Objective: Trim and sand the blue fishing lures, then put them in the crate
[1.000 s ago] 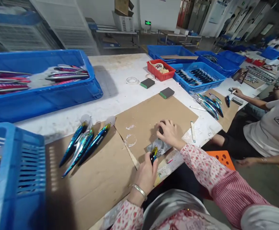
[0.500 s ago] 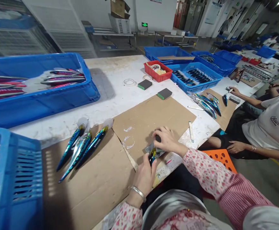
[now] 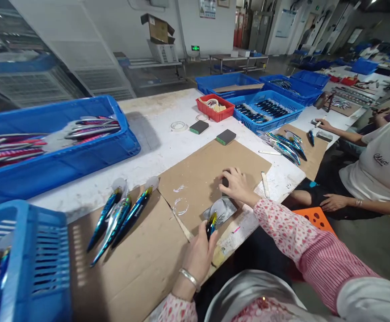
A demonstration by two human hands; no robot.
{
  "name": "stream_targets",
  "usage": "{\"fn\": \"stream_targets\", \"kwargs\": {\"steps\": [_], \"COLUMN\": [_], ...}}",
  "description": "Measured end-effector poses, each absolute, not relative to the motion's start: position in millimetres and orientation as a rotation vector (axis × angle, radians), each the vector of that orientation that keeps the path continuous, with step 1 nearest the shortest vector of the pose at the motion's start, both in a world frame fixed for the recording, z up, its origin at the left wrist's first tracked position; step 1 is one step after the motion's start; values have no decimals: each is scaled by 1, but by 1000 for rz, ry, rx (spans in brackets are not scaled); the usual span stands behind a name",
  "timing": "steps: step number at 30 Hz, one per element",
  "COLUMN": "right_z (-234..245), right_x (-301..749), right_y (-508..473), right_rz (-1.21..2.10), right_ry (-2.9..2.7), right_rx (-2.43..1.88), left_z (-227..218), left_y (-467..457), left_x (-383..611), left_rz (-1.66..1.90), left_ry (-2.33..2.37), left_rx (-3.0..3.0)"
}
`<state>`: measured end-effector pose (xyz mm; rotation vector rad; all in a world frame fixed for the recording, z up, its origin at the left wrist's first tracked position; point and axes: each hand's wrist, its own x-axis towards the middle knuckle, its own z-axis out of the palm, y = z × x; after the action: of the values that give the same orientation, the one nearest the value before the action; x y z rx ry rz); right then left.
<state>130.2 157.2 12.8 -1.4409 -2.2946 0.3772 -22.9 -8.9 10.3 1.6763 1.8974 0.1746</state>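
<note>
My left hand [image 3: 197,250] is closed around a fishing lure [image 3: 211,226], dark blue with a yellow head, whose clear round lip [image 3: 218,207] points away from me. Beneath that lip lies a grey, worn flat piece [image 3: 227,213] at the cardboard's near edge. Beyond it, my right hand [image 3: 237,187] grips a dark sanding block [image 3: 225,181], mostly covered by the fingers, low over the cardboard sheet [image 3: 198,172]. Three more blue lures [image 3: 116,223] with clear lips rest side by side on the left cardboard [image 3: 144,259].
Two black-and-green sanding blocks [image 3: 226,137] and tape rolls [image 3: 179,126] lie farther back. Blue crates [image 3: 90,147] of lures stand left, with another blue basket [image 3: 275,117] and a red tray [image 3: 216,115] behind. A co-worker [image 3: 375,165] sits at right.
My right hand has moved the sanding block away from the lure, forward and right. The lure's clear lip and more of the grey piece now show. The camera view has shifted slightly.
</note>
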Motion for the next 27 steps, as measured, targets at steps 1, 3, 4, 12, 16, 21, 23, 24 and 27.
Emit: {"fn": "stream_targets", "kwargs": {"steps": [1, 3, 4, 12, 16, 21, 23, 24, 27], "right_z": [12, 10, 8, -1, 5, 8, 8, 8, 9], "right_x": [133, 138, 140, 142, 112, 101, 110, 113, 109], "right_y": [162, 166, 166, 153, 141, 134, 136, 136, 134], "right_rz": [414, 496, 525, 534, 474, 502, 518, 515, 469], "right_ry": [-2258, -2199, -2185, -2460, -2526, -2534, -2544, -2545, -2520], "right_rx": [-1393, -1284, -1228, -1038, -975, -957, -1000, -1031, -1102], "left_z": [14, 23, 27, 16, 9, 6, 5, 5, 6], "left_y": [-9, -8, -6, 19, 20, 19, 19, 19, 20], "left_x": [-27, -36, -40, -45, -45, -47, -47, -47, -46], "left_rz": [123, 39, 7, -227, -312, -315, -301, -307, -337], "left_ry": [1892, 1891, 1900, 1953, 1982, 2013, 2000, 1992, 1987], "left_rx": [1715, 1813, 1857, 1985, 1967, 1921, 1931, 1940, 1959]}}
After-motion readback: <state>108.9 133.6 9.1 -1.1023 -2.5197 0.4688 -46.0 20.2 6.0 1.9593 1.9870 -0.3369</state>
